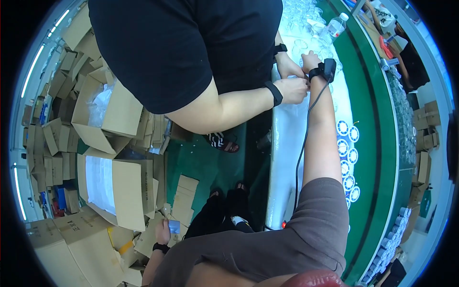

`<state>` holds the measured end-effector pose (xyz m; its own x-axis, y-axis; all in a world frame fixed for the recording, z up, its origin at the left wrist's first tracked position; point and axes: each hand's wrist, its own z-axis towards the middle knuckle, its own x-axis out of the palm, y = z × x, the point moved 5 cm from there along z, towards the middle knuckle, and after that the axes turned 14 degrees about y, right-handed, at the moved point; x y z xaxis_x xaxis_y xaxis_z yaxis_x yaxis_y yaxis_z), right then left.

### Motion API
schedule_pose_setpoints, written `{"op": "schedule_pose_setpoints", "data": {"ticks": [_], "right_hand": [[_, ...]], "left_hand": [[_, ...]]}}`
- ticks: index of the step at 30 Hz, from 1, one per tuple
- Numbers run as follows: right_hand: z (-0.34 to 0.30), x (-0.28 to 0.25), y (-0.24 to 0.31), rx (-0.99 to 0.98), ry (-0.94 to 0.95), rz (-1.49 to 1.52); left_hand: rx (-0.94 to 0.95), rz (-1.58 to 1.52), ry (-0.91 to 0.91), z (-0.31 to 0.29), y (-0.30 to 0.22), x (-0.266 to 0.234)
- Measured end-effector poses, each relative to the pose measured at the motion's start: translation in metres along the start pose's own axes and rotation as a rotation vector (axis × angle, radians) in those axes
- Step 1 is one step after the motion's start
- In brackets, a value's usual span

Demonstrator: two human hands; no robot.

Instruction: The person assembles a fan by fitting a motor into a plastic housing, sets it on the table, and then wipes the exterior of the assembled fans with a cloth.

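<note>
My left hand [163, 232] hangs low beside the cardboard boxes, closed on a small translucent bluish rectangular piece [174, 226]; its exact kind cannot be made out. On the other side, my right arm stretches far over the white-covered table. My right hand [311, 61] is curled among clear cup-like pieces [300, 45], and whatever it may grip is hidden. Just left of it, almost touching my wrist, are a co-worker's two hands [292, 90], brought together over the table edge. A black device [329, 70] with a cable is strapped to my right wrist.
The co-worker in a black shirt [234, 43] stands close on the left. White spoked discs [343, 147] line the table's right side by a green strip [370, 143]. A capped bottle [336, 27] lies at the far end. Open cartons [126, 189] and flattened cardboard crowd the left.
</note>
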<state>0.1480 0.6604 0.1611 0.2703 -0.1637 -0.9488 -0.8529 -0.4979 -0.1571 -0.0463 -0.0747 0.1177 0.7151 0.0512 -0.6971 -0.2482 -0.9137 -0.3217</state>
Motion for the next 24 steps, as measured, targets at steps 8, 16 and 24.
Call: {"op": "schedule_pose_setpoints", "data": {"ticks": [8,16,24], "right_hand": [[-0.07,-0.093,-0.07,-0.009,-0.365,1.062],[-0.319,-0.239,-0.063,-0.338,-0.585,1.765],[-0.544,-0.24,0.1,-0.623,-0.637,1.929]], "left_hand": [[0.115,0.008,0.005,0.033,0.005,0.007],[0.223,-0.688,0.557,0.129,-0.01,0.039],[0.689,-0.471,0.676,0.132,-0.103,0.015]]}}
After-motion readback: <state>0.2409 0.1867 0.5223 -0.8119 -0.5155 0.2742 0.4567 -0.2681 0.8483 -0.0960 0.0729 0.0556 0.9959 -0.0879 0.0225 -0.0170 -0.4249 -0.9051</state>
